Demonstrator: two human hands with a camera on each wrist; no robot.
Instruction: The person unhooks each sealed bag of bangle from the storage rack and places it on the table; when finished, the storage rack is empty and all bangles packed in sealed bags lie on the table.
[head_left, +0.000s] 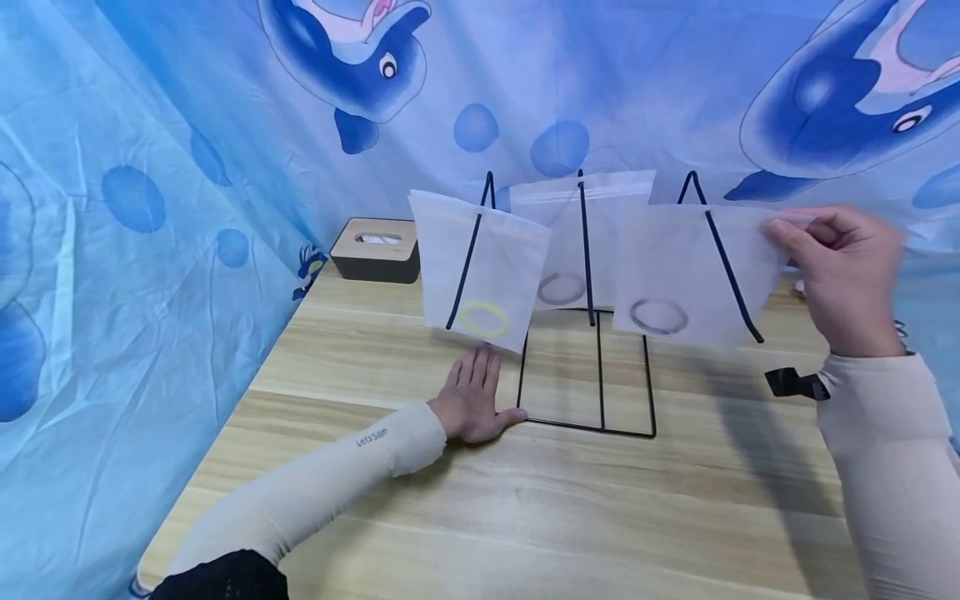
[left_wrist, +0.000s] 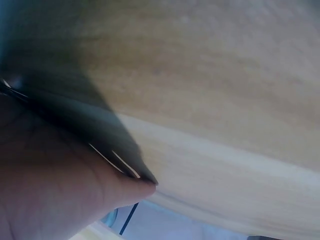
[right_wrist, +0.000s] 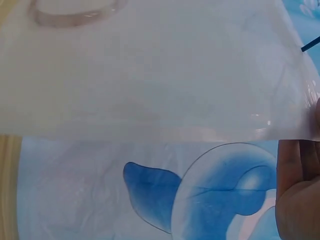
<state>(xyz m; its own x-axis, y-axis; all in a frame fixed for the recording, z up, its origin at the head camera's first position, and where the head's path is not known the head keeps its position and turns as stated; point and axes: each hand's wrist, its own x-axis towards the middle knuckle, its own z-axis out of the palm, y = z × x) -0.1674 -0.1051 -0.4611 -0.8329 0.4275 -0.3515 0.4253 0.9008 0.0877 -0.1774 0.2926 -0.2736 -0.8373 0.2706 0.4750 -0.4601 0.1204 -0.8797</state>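
A black wire rack (head_left: pixel 602 375) stands on the table, and three translucent bags hang from its hooks. The left bag (head_left: pixel 487 267) shows a yellow ring, the middle bag (head_left: pixel 562 225) a greyish ring, and the right bag (head_left: pixel 667 258) a dark ring. My right hand (head_left: pixel 851 271) pinches the upper right corner of the right bag; in the right wrist view that bag (right_wrist: pixel 160 75) fills the upper part, the hand (right_wrist: pixel 300 195) at its edge. My left hand (head_left: pixel 476 400) lies flat on the table, thumb at the rack base's front left corner; the left wrist view shows the hand (left_wrist: pixel 65 190) close up.
A tissue box (head_left: pixel 375 250) with a wooden top sits at the table's back left. Behind and to the left hangs a blue curtain (head_left: pixel 135 292) with dolphin prints. The wooden table (head_left: pixel 375 367) extends in front of the rack.
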